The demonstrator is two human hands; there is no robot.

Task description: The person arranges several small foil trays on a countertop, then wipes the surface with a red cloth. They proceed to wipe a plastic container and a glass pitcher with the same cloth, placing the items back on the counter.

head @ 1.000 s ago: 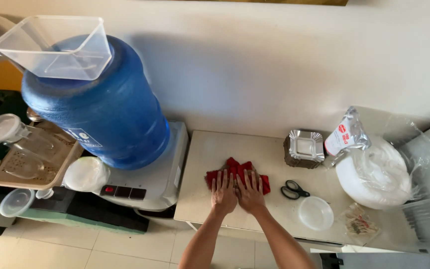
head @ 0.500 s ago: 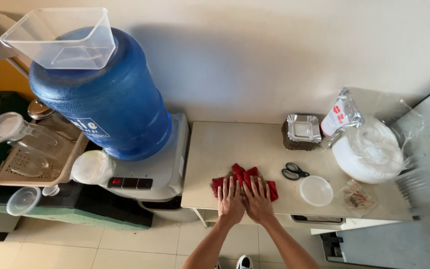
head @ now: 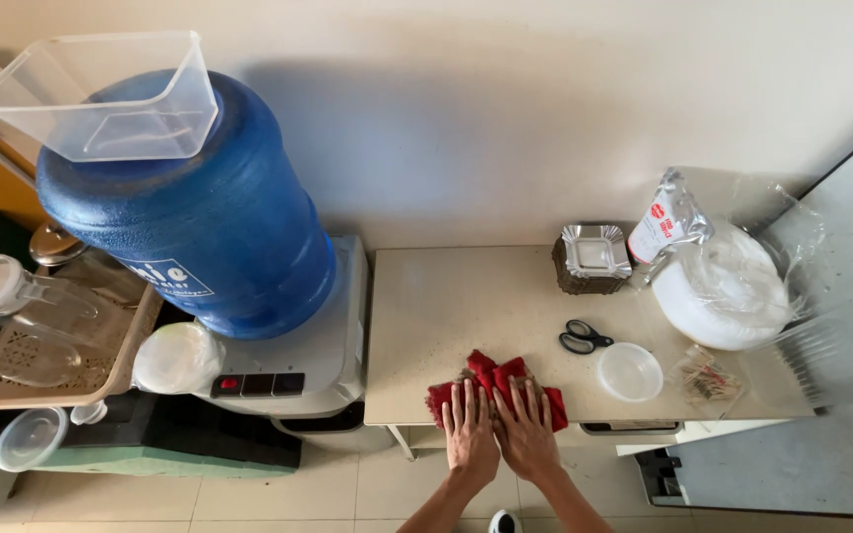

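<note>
— Where is the red cloth?
— At the near edge of the beige surface, left of the black scissors.
— And the grip?
— Left hand and right hand lie flat on it, fingers spread, clasping nothing.

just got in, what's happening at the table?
A person is pressing both hands flat on a red cloth near the front edge of a beige table, left hand and right hand side by side. Further right on the table lie black scissors, a round white lid, a stack of foil trays and a bagged stack of white plates. To the left, a blue water jug sits on a dispenser.
</note>
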